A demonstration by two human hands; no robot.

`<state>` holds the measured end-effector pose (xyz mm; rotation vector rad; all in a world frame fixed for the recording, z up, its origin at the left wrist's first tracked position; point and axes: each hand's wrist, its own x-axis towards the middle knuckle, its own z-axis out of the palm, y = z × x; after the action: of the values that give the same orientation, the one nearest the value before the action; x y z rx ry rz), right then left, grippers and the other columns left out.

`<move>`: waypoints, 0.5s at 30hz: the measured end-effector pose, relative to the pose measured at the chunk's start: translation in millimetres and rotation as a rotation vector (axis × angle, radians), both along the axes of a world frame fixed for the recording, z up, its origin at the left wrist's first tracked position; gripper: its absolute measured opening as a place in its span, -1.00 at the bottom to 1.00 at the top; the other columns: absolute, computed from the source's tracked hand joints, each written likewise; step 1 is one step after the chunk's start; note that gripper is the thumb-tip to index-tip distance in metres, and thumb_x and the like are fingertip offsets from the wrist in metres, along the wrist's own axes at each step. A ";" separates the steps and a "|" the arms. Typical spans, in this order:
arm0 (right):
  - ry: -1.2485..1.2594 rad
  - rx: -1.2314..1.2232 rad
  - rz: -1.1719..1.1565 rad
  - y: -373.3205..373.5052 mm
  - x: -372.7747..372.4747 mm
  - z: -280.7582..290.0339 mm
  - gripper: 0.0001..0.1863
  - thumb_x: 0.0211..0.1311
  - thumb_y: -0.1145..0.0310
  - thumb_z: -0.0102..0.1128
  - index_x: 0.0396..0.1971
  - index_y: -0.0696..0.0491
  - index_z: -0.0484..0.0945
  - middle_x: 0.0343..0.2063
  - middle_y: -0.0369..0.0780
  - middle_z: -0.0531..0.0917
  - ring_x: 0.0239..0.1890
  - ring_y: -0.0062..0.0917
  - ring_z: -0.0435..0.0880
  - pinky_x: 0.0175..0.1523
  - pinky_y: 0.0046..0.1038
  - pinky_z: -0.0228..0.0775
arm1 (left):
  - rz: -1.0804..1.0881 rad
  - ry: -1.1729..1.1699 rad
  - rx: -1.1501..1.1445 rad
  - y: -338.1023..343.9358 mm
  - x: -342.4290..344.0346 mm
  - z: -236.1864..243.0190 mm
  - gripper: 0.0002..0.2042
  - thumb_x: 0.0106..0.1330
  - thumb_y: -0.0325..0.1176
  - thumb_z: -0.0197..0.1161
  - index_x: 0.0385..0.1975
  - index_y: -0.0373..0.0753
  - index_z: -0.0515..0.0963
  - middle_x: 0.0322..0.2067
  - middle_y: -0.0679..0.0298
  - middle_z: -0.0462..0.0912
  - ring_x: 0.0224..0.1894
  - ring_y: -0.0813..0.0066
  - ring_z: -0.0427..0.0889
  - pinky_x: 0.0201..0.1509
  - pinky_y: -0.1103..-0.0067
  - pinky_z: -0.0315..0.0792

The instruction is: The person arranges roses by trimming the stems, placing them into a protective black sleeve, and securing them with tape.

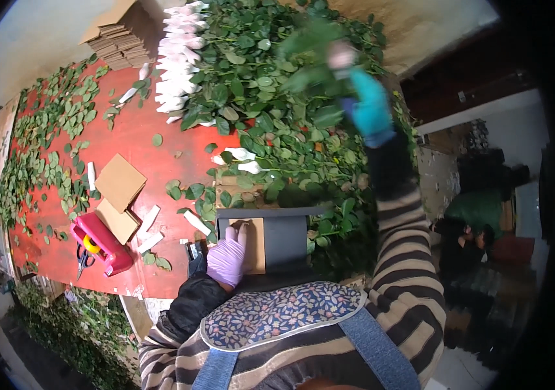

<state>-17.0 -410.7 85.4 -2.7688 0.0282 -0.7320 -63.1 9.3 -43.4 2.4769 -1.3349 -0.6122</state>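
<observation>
My left hand (227, 258), in a lilac glove, lies on a brown cardboard piece (256, 246) with its fingers stretched out. The cardboard rests on a dark grey flat holder (288, 235) just in front of me. At the far right my right hand (371, 107), in a teal glove, is closed around a leafy rose (340, 56) with a pale pink head, blurred by motion. It is over a big heap of leafy rose stems (258, 84). Along the heap's left side, many rose heads sit in white sleeves (176, 62).
A pink tape dispenser (103, 246) and dark scissors (84, 261) lie on the red table (180, 156), left of me. Near them are loose cardboard pieces (121, 182), white sleeves (151, 242) and scattered leaves (63, 120). Stacked cardboard (120, 45) stands at the back. Another person (469, 237) is at right.
</observation>
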 end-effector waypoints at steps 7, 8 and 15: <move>-0.369 0.382 -0.699 -85.2 -280.5 150.8 -0.50 0.28 0.35 0.09 0.22 0.14 0.42 0.06 -0.16 0.57 0.05 -0.35 0.54 0.16 -0.36 0.41 | -0.031 0.092 0.042 -8.9 2.1 -17.1 -0.29 -0.14 -0.17 0.54 -0.03 -0.34 0.31 -0.09 -0.05 0.37 -0.32 0.02 0.62 -0.37 0.27 0.55; -0.388 0.425 -0.755 -91.0 -326.4 163.8 -0.52 0.34 0.32 0.04 0.23 0.15 0.41 0.07 -0.18 0.56 0.06 -0.38 0.53 0.15 -0.37 0.40 | -0.030 0.143 0.059 -11.2 3.7 -13.2 -0.31 -0.12 -0.18 0.54 -0.02 -0.34 0.31 -0.08 -0.05 0.36 -0.31 0.02 0.62 -0.35 0.28 0.55; -0.279 0.391 -1.036 -7.1 -380.8 190.3 -0.54 0.51 0.25 -0.14 0.28 0.13 0.39 0.15 -0.18 0.53 0.13 -0.42 0.48 0.20 -0.35 0.32 | -0.036 0.159 0.020 -11.2 3.7 -5.5 -0.30 -0.11 -0.16 0.54 0.01 -0.31 0.33 -0.07 -0.03 0.36 -0.31 0.06 0.63 -0.36 0.29 0.54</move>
<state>-397.9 -417.8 275.6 -2.1068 1.4382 -1.1519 -59.4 -1.9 -48.9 2.3682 -1.3210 -0.8154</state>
